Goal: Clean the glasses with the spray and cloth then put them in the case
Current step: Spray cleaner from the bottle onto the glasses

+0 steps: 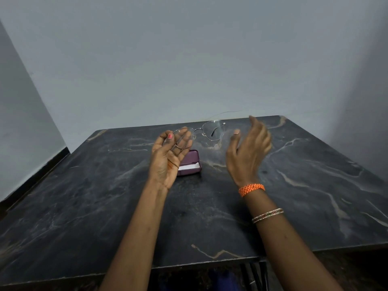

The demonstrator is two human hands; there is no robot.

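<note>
We hold the glasses point(200, 133) up over the far middle of the table point(84, 206), off the surface. Our left hand point(168, 156) grips them at one lens, thumb and fingers curled round the rim. Our right hand point(247, 152) is raised just beside the other lens, fingers relaxed, grasping nothing.

The case point(190, 163) lies open on the table under the left hand, toward the far edge, something white inside — cloth or lining, we cannot tell. No spray in sight.

Judgement: whether cleaning is done we cannot tell. Glasses not yet in the case; folding the arms, placing and closing remain.
</note>
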